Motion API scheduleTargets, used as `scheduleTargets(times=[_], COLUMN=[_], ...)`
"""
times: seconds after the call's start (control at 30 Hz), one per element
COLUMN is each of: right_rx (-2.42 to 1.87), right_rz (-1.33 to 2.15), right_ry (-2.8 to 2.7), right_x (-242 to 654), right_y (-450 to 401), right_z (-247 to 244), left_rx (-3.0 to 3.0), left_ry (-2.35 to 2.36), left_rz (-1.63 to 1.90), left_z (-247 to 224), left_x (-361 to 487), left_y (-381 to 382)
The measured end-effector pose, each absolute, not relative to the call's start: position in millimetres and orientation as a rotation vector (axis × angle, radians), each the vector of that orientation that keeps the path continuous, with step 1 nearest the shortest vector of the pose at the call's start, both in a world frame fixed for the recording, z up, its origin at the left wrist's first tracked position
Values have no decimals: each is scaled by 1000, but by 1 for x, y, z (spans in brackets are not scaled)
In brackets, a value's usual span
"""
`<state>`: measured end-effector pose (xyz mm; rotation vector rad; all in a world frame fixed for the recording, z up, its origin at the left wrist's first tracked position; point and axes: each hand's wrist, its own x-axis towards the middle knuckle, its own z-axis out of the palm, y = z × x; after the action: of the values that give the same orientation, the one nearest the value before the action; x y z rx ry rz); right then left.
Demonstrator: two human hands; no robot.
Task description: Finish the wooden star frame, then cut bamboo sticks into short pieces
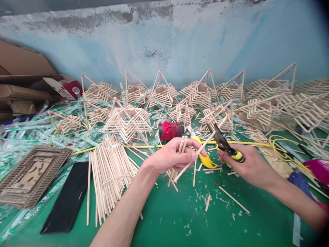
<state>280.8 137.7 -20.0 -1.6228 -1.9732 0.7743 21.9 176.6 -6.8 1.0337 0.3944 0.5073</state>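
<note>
My left hand [174,156] is closed around several short wooden sticks [182,145] and pinches one longer wooden stick [205,144] between thumb and finger. That stick slants up to the right. In my right hand [246,164] are black pliers [223,139] with yellow-trimmed handles, their jaws parted and next to the upper part of the slanting stick. Whether the jaws touch it I cannot tell. Behind my left hand lie a spool wound with red thread [169,130] and a yellow-handled cutter [207,159], partly hidden.
A pile of wooden sticks [110,175], a black phone [66,199] and a framed stick panel [33,175] lie at left. Several stacked stick frames [127,120] line the wall. Cut pieces litter the green table [205,230]. A yellow cable [280,147] curls at right.
</note>
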Motion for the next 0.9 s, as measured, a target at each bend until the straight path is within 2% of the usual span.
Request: scheduleTargets(times=[0.33, 0.6, 0.8, 0.9], right_rx=[-1705, -1747, -1706, -1664], right_rz=[757, 735, 690, 727], right_ry=[-1894, -1740, -1704, -1722], right_x=[276, 279, 280, 281], right_y=[142, 141, 141, 142], right_z=[-17, -21, -22, -23], left_rx=[796, 436, 747, 1044], left_ry=[317, 582, 682, 800], left_rz=[596, 829, 517, 562], left_z=[-13, -16, -8, -2], left_x=[34, 78, 121, 135], left_y=[178, 174, 166, 167])
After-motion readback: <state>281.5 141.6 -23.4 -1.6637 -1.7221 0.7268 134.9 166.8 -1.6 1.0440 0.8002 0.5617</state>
